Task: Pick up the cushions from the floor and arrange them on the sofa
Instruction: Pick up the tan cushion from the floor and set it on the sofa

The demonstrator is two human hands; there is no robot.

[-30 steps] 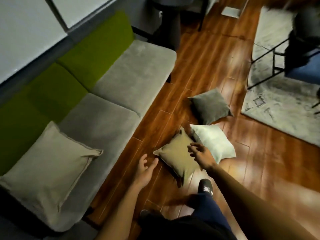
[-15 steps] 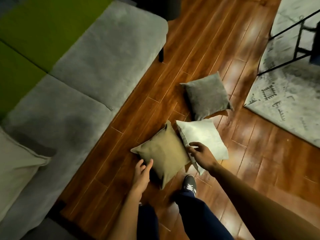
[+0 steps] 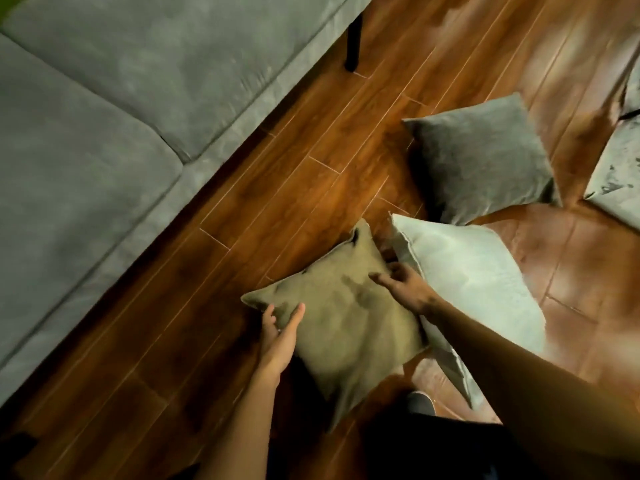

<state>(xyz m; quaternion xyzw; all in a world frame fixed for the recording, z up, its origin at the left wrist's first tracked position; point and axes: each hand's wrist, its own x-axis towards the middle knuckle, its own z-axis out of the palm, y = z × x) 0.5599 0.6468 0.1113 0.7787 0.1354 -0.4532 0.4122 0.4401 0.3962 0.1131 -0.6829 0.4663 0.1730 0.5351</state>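
Observation:
Three cushions lie on the wooden floor in front of the grey sofa (image 3: pixel 121 109). The nearest is a tan cushion (image 3: pixel 341 323). My left hand (image 3: pixel 278 336) presses against its left edge, fingers curled under the corner. My right hand (image 3: pixel 403 287) rests on its right edge, fingers spread over the fabric. A white cushion (image 3: pixel 474 289) lies beside it on the right, partly under my right forearm. A dark grey cushion (image 3: pixel 481 157) sits farther off. Both hands hold the tan cushion from opposite sides.
The sofa's black leg (image 3: pixel 353 43) stands at the top. A pale patterned rug (image 3: pixel 620 171) reaches in from the right edge. My shoe (image 3: pixel 420 403) and dark trouser leg are just below the tan cushion. Bare floorboards run between sofa and cushions.
The view has dropped closer to the floor. Both hands have closed in on the tan cushion, left hand onto its left edge, right hand from the white cushion's side onto its right edge.

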